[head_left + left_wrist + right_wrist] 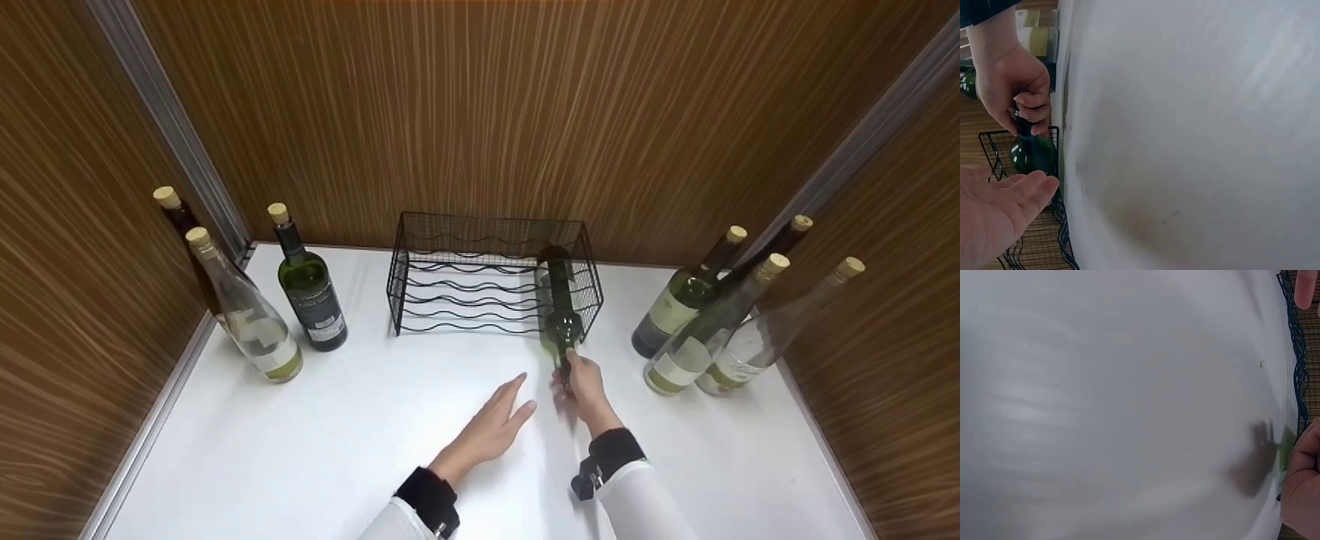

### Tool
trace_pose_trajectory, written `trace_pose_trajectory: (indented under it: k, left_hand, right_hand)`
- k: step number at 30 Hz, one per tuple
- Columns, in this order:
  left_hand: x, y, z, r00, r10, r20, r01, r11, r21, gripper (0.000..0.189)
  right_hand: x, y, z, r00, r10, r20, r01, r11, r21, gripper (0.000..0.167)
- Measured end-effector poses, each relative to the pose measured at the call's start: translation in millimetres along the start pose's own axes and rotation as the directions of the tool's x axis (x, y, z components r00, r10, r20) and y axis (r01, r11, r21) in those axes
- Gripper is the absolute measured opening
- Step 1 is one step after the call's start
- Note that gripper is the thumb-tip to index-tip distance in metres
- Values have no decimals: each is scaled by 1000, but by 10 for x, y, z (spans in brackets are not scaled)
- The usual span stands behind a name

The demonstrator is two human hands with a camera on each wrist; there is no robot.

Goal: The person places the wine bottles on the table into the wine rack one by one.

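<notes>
A dark green wine bottle (561, 319) lies in the right end of the black wire wine rack (472, 304), its base toward the back and its neck toward me. My right hand (586, 382) grips the neck, fingers curled round it, as the left wrist view also shows on the bottle (1033, 153). Left of it, my left hand (491, 427) hovers over the white table with fingers straight and thumb apart, holding nothing. In the right wrist view only part of the right hand (1302, 486) shows at the edge.
On the left stand a dark green bottle (311, 300), a clear bottle (259, 322) and a dark bottle (196, 262) behind it. Several corked bottles, among them a green one (679, 304), stand at the right. Wood-grain panels (480, 112) enclose the white table (360, 420).
</notes>
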State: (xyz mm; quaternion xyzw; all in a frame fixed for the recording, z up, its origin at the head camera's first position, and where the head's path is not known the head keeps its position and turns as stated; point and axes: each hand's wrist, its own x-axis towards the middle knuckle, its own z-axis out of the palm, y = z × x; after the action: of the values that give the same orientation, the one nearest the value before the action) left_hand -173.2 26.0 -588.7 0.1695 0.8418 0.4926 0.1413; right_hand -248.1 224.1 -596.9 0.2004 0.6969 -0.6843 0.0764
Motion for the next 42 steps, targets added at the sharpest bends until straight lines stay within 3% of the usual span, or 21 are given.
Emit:
trace_pose_trajectory:
  k: [6,12,20,34,39,42]
  left_hand:
    - [12,11,5,1000,-2,9,2,1000,-8,75]
    - [-3,4,21,1000,-14,14,14,1000,-2,74]
    - [-13,-10,23,1000,-2,12,2,1000,13,73]
    - [-25,16,-5,1000,22,22,-22,1000,17,73]
    - [-25,23,-4,999,32,20,-33,999,26,72]
    - [-20,27,0,999,32,16,-33,999,30,73]
  right_hand:
    - [2,-21,22,996,-44,-76,37,995,-98,44]
    - [-23,-7,54,982,-127,-139,88,962,-260,44]
    - [-12,7,59,968,-180,-175,109,930,-351,36]
    - [5,-8,60,962,-201,-185,112,908,-404,31]
    - [-23,-17,62,973,-159,-168,82,917,-390,41]
    - [-28,-40,55,988,-91,-125,48,950,-308,44]
